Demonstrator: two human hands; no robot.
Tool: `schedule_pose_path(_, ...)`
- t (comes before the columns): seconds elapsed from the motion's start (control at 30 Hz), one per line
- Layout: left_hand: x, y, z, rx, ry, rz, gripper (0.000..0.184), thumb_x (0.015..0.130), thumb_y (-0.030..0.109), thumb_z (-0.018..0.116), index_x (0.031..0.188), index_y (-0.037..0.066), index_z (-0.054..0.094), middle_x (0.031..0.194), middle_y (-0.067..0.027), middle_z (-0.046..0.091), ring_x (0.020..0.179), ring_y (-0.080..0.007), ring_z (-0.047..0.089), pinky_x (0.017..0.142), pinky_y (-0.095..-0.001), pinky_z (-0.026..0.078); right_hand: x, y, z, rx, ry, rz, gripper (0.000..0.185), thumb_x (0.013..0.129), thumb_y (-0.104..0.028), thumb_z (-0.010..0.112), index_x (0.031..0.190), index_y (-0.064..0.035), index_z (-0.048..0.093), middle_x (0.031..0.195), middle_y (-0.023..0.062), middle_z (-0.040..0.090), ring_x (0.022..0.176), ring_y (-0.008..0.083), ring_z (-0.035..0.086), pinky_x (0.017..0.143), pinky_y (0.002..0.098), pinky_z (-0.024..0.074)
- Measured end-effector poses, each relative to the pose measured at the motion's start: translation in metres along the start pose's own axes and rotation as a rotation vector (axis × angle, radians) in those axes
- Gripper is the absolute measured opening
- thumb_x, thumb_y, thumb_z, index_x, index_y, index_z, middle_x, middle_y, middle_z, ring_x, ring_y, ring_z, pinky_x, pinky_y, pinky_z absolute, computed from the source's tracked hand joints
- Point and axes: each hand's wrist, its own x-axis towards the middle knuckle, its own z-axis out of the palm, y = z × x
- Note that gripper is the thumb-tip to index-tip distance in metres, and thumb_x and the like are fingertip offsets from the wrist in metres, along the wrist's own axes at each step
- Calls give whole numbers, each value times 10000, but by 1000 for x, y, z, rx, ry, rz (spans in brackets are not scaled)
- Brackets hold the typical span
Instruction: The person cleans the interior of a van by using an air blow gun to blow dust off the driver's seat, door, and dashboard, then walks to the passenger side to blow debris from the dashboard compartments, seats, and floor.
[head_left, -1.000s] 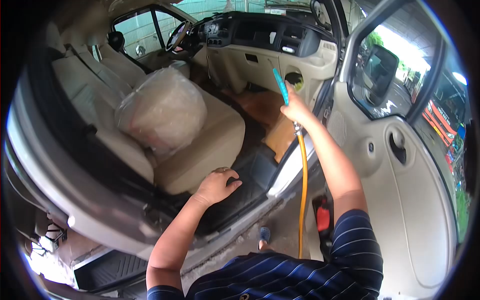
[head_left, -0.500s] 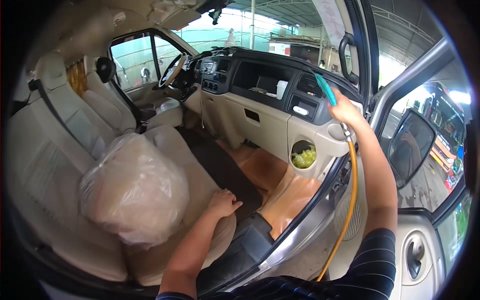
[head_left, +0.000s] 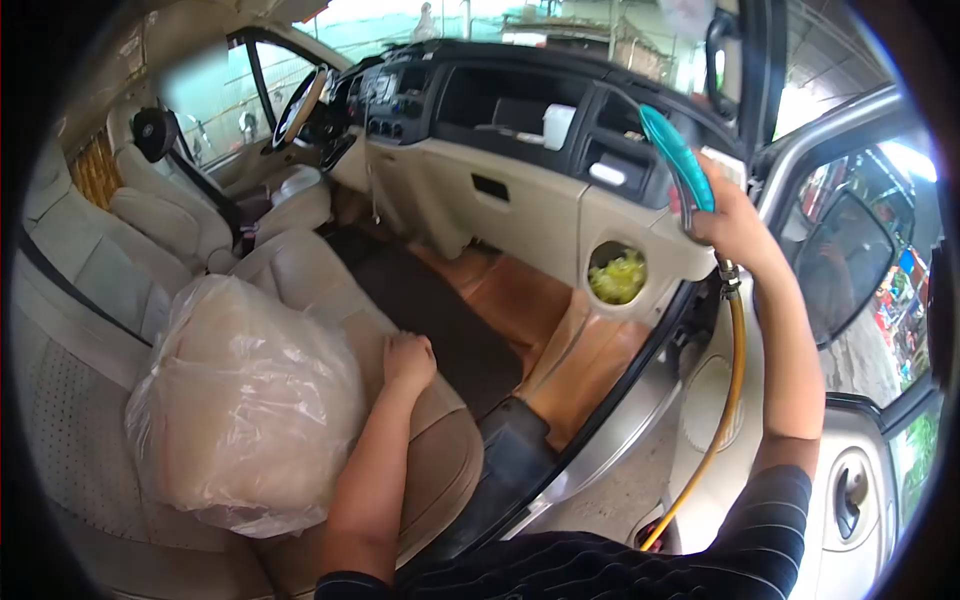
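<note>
R hand (head_left: 738, 228): wrapped round teal hose gun (head_left: 680, 155), a firm grasp. Gun is up by R end of dash (head_left: 530, 205), tilted, tip up & to L; touching dash or not, can't tell. Metal fitting (head_left: 730, 273) below fist, yellow hose (head_left: 728, 400) hanging from it past open door (head_left: 780, 510).

L hand (head_left: 408, 362): fingers curled, nothing seen in it; on or just over front edge of seat (head_left: 440, 430), palm hidden, so can't tell if it grips. Plastic-wrapped bundle (head_left: 250, 400) on seat beside L forearm.

Handling (est.): gun prob. light, stiff, smooth, maybe slick if wet; not v. fragile. Hose bendy, its wt. drags at the fitting. Best hold: full fist round teal body, above fitting.
</note>
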Motion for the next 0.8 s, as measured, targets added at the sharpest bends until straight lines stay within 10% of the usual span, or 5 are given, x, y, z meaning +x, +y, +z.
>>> schedule_pose_path(0.17, 4, -32, -2, -171, 210, -89, 184, 721, 69, 492, 831, 32, 635, 985, -145, 590, 983, -311, 517, 902, -450, 362, 32, -8, 104, 44, -159, -208, 671, 665, -35, 477, 1313, -63, 302, 1031, 168, 553, 960, 293, 548, 866, 363, 402)
schedule_pose_path(0.43, 0, -26, -10, -103, 162, -89, 227, 736, 72, 534, 933, -8, 611, 1110, -165, 535, 1105, -353, 450, 974, -488, 300, 162, 75, 356, 205, -331, 34, 399, 712, -95, 525, 1096, -7, 456, 953, 254, 578, 960, 393, 536, 769, 438, 428)
schedule_pose_path(0.53, 0, -20, -18, -42, 138, -50, 251, 757, 93, 556, 983, -13, 588, 1153, -180, 514, 1106, -368, 444, 958, -418, 335, 187, 121, 448, 376, -514, 138, 309, 732, -84, 528, 1026, 9, 518, 698, 179, 584, 592, 269, 589, 550, 379, 476)
schedule_pose_path(0.8, 1, -18, -19, -2, 116, -7, 311, 760, 156, 573, 1031, 4, 570, 1201, -149, 484, 1202, -354, 369, 1003, -517, 240, 111, 162, 513, 146, -1280, 309, 146, 785, -83, 561, 887, 20, 553, 613, 100, 547, 479, 168, 538, 398, 315, 452)
